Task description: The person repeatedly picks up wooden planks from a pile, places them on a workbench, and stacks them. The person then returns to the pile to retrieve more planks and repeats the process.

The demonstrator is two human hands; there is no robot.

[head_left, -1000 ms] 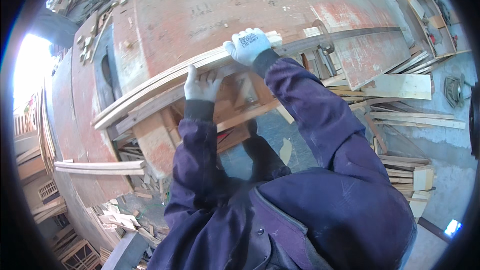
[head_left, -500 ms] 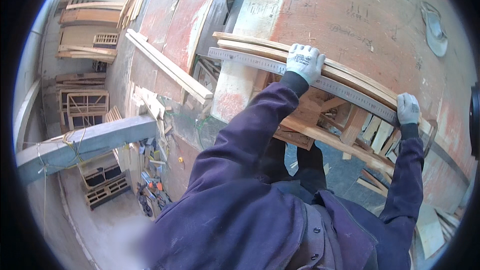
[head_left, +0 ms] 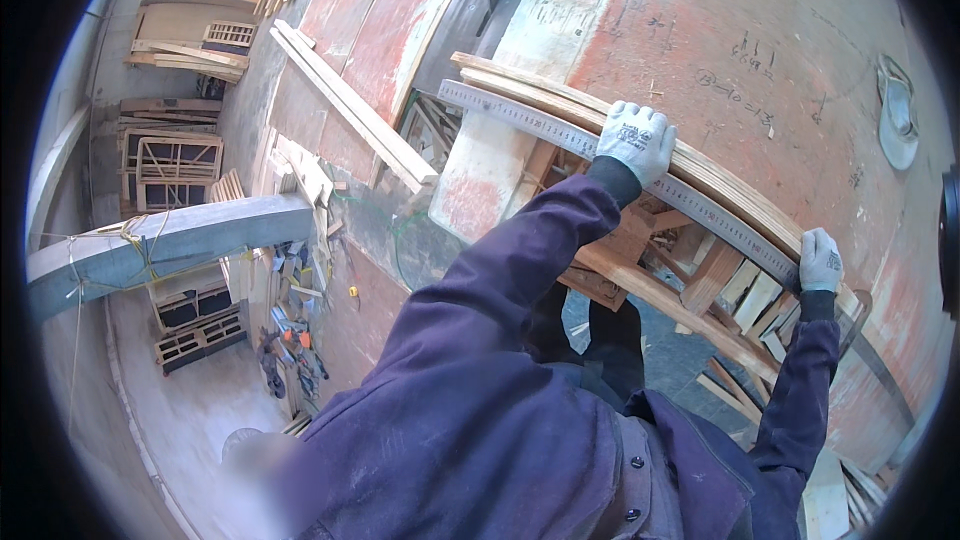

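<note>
Strips of pale wood [head_left: 735,192] are lying along the near edge of our red-stained table [head_left: 660,40] beside a metal ruler [head_left: 520,118], and we are curling the left hand [head_left: 636,140] over their middle and the right hand [head_left: 820,261] near their right end. A slipper [head_left: 897,125] is resting far right; leftward, wooden frames [head_left: 180,166] are standing near a grey beam [head_left: 200,231].

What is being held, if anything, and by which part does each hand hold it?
Wooden strips: the left hand grips them near the middle, the right hand near their right end.
</note>
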